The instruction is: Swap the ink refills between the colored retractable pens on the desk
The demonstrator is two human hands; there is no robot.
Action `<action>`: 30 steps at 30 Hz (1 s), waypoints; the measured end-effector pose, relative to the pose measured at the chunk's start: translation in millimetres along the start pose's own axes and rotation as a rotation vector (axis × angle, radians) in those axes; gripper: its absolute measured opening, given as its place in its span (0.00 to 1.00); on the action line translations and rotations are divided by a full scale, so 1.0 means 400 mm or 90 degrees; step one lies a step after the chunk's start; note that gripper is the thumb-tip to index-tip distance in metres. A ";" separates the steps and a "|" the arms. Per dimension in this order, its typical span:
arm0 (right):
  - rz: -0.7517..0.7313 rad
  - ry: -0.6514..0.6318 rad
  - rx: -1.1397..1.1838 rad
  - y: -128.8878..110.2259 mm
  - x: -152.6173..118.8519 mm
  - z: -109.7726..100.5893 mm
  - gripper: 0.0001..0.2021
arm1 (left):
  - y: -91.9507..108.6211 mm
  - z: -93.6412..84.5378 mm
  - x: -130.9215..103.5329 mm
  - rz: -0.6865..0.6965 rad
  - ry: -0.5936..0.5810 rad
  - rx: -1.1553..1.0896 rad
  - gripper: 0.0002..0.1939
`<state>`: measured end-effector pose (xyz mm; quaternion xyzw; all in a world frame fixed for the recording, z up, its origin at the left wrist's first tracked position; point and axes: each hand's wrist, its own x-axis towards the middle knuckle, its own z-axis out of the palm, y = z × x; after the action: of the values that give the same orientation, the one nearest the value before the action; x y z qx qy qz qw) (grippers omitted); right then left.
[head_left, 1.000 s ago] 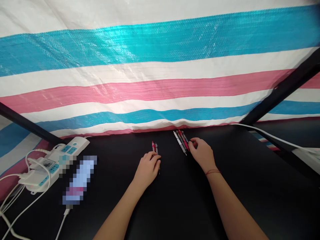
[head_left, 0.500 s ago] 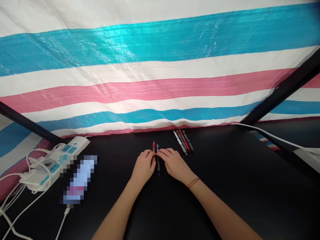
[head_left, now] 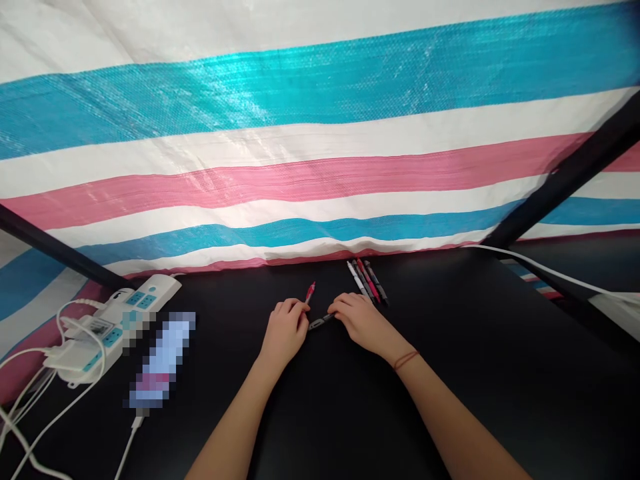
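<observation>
My left hand (head_left: 286,331) rests on the black table with its fingers curled around a red pen (head_left: 311,291), whose upper end sticks out past the fingertips. To the right, my right hand (head_left: 361,325) is closed on one end of a dark grey pen (head_left: 321,323). That pen lies slanted between the two hands, its other end close to my left thumb. Beyond my right hand several pens (head_left: 372,281) lie side by side, white, dark and red; the hand partly covers their near ends.
At the left lies a white power strip (head_left: 156,291) with plugs and white cables. A blurred-out phone (head_left: 163,360) with a cable sits beside it. Behind the black table (head_left: 320,413) hangs a striped sheet (head_left: 310,180). Dark poles slant at both sides, and a white cable (head_left: 540,265) runs at the right.
My right hand has moved right, and the dark grey pen has swung from upright in view to slanting between the hands. The red pen now leans slightly right.
</observation>
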<state>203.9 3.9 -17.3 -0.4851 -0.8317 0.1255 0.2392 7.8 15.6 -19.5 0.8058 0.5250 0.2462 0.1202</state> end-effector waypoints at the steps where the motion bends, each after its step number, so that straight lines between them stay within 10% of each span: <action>1: 0.001 0.009 0.035 0.007 -0.001 -0.010 0.12 | -0.001 -0.002 0.002 -0.003 0.012 -0.024 0.10; 13: 0.214 0.152 0.449 -0.005 0.007 -0.050 0.09 | 0.025 -0.018 0.010 -0.191 0.060 -0.613 0.18; 20: 0.264 0.067 0.575 -0.003 0.014 -0.040 0.18 | 0.044 -0.016 0.015 -0.315 0.124 -0.940 0.17; 30: 0.385 -0.056 0.774 -0.031 0.020 -0.009 0.22 | 0.050 -0.025 0.018 -0.310 0.151 -1.043 0.10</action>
<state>193.2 4.4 -6.7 -0.4700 -0.4498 0.6517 0.3899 20.5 13.2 0.1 0.2990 0.3489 0.5970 0.6576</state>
